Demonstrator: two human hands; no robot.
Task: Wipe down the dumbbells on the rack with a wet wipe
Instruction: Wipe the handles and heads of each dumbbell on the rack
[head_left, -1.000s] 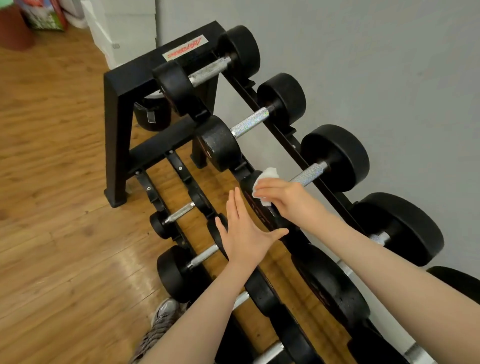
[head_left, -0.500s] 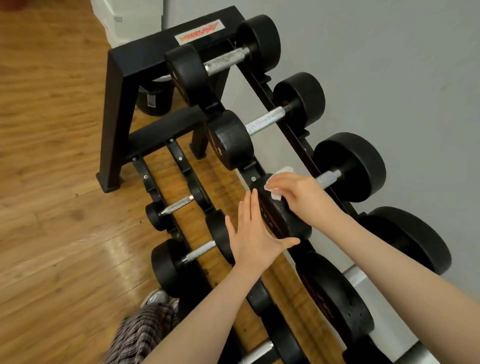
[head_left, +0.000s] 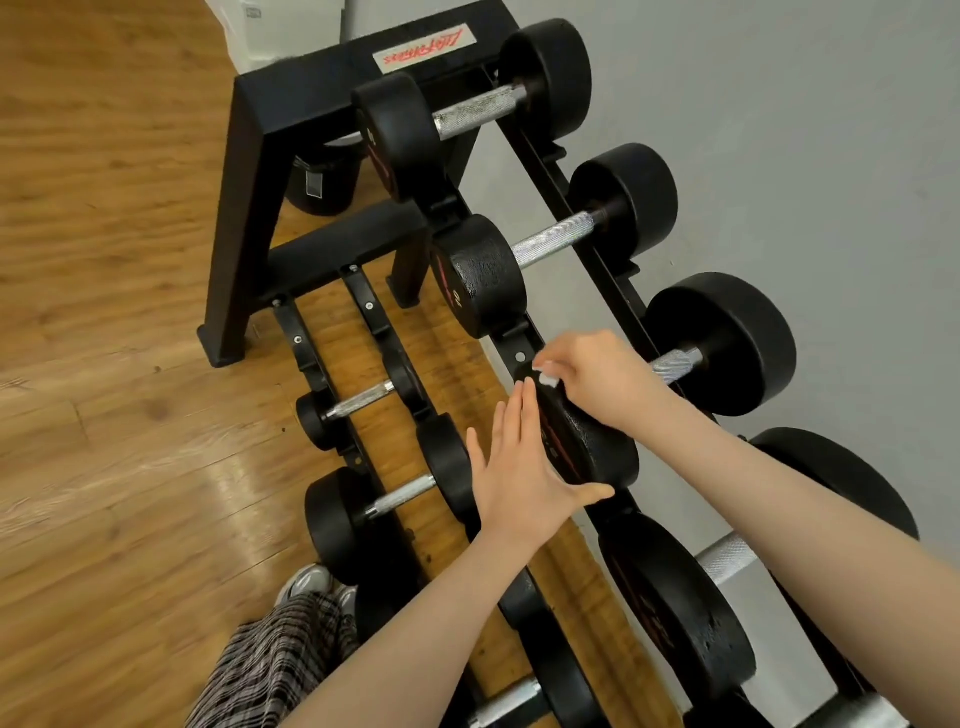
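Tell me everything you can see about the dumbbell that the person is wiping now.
The dumbbell lies third along the upper rail of the black rack. It has two round black heads, matte and slightly pitted, with a knurled silver handle. The right hand presses a white wipe onto the near head's top. The left hand rests flat against its face, which bears red markings.

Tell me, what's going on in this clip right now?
A person is cleaning dumbbells on a black rack. The right hand holds a white wet wipe against the near head of the third top-row dumbbell. The left hand lies flat, fingers straight, against that head's front face, apparently steadying it.
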